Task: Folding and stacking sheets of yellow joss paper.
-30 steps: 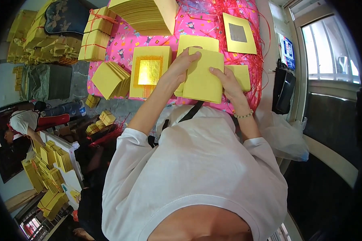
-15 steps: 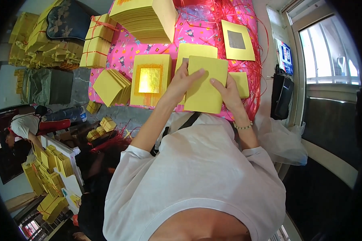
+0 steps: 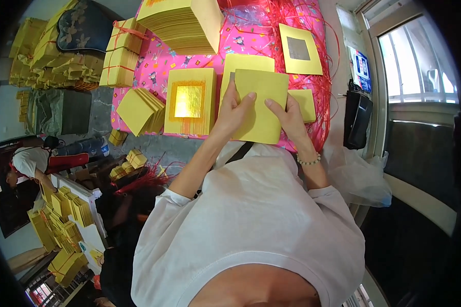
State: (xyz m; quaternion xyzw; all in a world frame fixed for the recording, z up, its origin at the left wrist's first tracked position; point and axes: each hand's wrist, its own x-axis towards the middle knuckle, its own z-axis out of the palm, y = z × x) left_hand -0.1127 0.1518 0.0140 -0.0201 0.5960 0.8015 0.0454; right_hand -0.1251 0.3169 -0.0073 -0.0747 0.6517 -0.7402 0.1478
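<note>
Between both hands I hold yellow paper sheets, upright in the picture; how many is hidden. My left hand is closed on their left side, thumb on top and fingers behind. My right hand grips the right edge the same way, a beaded bracelet on its wrist. Partly behind the held paper lies another yellow stack with a grey patch just showing. Left of it is a yellow stack with a gold foil square framed in orange. A smaller yellow pad lies beside my right hand.
The pink patterned cloth covers the table. A tall yellow paper stack stands at the back, tied bundles at left. Red plastic strands trail down the right, near a silver-square sheet. Another person is at far left.
My left thumb has slid down and toward the left edge of the held sheets. The sheets have shifted very slightly left; both hands keep their grip.
</note>
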